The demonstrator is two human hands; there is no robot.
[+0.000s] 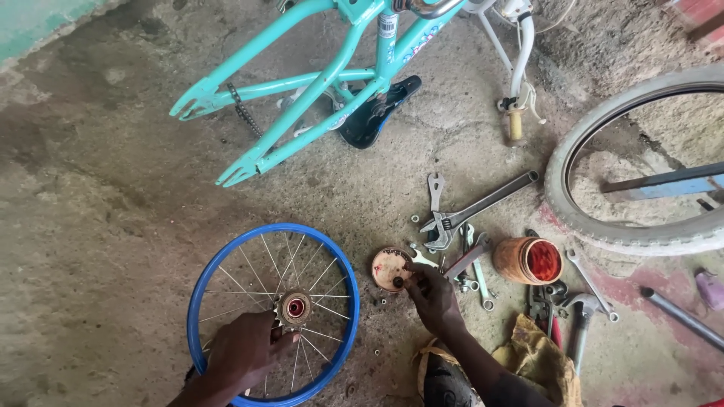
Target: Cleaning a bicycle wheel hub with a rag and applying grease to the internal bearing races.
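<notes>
Turquoise bicycle frame (317, 83), grey tyre (596, 226), scattered wrenches (467, 218).
</notes>
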